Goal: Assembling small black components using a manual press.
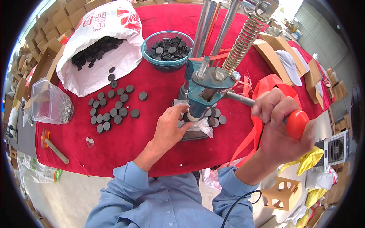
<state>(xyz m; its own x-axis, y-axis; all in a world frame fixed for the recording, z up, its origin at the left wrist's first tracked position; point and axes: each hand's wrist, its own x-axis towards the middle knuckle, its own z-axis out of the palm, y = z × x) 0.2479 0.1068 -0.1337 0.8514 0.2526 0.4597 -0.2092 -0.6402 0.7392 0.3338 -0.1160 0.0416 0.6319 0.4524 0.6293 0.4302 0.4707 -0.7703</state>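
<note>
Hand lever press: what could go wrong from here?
Pinch: the left hand has its fingertips right at the foot of the press head while the right hand grips the lever; a pull might catch them.

Snag: red fabric lies close by the lever and could foul its swing.

Scatter: loose black discs crowd beside the press head and may get knocked.

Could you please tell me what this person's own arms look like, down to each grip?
The left grip and right grip are bare, ungloved hands. The left sleeve and right sleeve are plain light blue and appear pushed up. A thin black cable curves by the right sleeve.
</note>
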